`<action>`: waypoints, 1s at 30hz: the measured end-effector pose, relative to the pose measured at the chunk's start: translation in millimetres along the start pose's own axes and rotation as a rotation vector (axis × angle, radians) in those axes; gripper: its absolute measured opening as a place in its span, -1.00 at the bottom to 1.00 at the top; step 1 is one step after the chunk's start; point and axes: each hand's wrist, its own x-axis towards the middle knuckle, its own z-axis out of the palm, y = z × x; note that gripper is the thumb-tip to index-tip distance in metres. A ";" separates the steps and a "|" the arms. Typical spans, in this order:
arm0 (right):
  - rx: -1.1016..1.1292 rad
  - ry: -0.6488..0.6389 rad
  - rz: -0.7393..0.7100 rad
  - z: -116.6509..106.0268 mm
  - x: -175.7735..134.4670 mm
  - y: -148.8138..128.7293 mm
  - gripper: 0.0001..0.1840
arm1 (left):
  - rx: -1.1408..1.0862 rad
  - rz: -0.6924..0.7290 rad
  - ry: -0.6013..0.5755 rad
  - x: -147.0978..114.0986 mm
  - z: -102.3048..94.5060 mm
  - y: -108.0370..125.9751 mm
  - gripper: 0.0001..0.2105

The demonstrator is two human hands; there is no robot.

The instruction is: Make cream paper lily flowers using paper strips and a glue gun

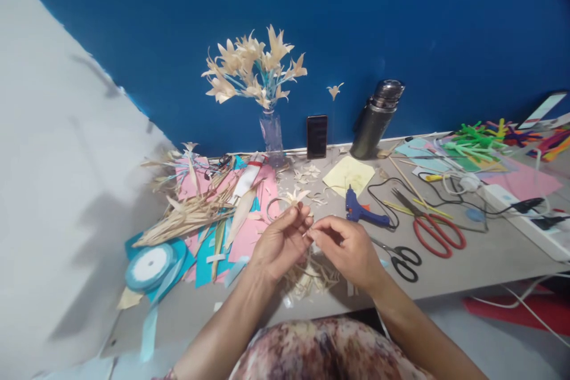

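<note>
My left hand (285, 237), palm up and fingers curled, holds a pale dried-husk flower (297, 196) by its base, with the petals showing above the fingertips. Just right of it, my right hand (350, 246) pinches close to the left fingers; what lies between its fingertips is too small to make out. Under both hands is a pile of pale husk scraps (314, 276). A blue glue gun (363, 211) lies beyond my right hand, and black-handled scissors (403, 258) lie to its right.
Red-handled scissors (436, 231), a white power strip (525, 219) and cables are on the right. A dark thermos (378, 122), a phone (316, 136) and a clear bottle (271, 133) of husk flowers (253, 62) stand by the blue wall. Ribbon (151, 267) and husk strips (187, 219) lie left.
</note>
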 end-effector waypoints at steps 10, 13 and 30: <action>0.011 0.043 0.004 1.5 -0.7 -2.7 -0.80 | -0.023 0.005 -0.019 -2.5 1.7 -5.1 -0.93; 0.020 0.058 0.018 2.2 -1.1 -2.4 -0.82 | -0.030 0.009 -0.034 -3.2 1.9 -6.2 -0.94; 0.023 0.112 -0.009 4.1 -2.5 -1.5 -0.82 | -0.106 -0.031 0.052 -5.6 7.4 -10.0 -0.83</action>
